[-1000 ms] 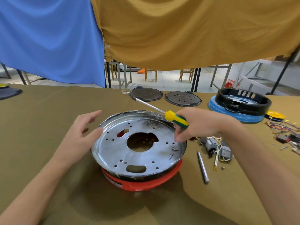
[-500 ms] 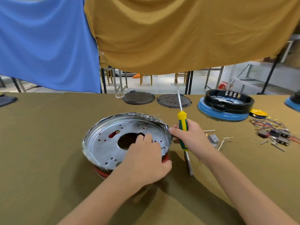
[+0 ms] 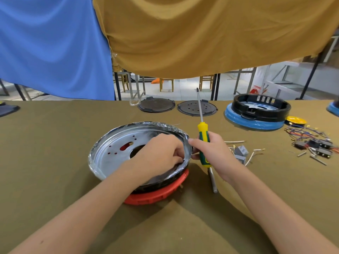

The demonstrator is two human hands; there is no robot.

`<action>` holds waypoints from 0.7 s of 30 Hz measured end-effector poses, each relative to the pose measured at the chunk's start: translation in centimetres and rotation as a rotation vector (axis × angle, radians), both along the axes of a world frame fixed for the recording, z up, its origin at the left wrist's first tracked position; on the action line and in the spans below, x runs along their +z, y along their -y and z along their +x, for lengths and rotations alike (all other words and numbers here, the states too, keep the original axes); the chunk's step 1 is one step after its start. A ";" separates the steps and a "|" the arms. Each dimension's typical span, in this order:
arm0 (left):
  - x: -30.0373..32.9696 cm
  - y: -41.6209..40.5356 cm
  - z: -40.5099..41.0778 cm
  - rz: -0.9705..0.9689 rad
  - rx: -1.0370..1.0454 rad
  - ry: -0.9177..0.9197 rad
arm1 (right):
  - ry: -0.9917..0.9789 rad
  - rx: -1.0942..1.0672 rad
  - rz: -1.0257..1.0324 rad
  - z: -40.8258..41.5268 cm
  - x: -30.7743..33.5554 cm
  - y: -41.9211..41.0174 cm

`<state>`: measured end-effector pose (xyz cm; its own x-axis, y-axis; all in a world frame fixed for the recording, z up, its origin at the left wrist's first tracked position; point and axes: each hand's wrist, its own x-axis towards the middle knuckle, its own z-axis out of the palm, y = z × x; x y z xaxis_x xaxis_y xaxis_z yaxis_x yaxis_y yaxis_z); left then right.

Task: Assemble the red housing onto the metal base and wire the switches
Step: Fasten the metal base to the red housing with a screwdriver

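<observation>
We see the left hand (image 3: 161, 153) with fingertips curled, pinching something tiny inside the metal base (image 3: 117, 149), which sits on the red housing (image 3: 157, 193) on the table (image 3: 55, 143). Right hand (image 3: 212, 153) grips a screwdriver (image 3: 202, 136), tip up.

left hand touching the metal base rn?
Touching. Head view: the left hand lies inside the metal base, its curled fingertips down on the plate near the right-side rim.
</observation>
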<state>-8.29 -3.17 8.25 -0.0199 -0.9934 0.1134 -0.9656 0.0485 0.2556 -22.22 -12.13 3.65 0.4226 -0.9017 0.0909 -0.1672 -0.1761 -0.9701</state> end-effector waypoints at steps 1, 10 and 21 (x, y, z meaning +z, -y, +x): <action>0.0 0.1 0.0 -0.006 -0.010 0.008 | 0.003 0.001 0.002 0.0 0.0 0.0; -0.1 0.2 0.3 0.021 -0.072 0.085 | 0.033 0.008 0.022 0.2 -0.2 -0.2; -0.1 0.1 0.3 -0.068 -0.086 0.105 | 0.070 0.020 0.032 0.3 -0.2 -0.3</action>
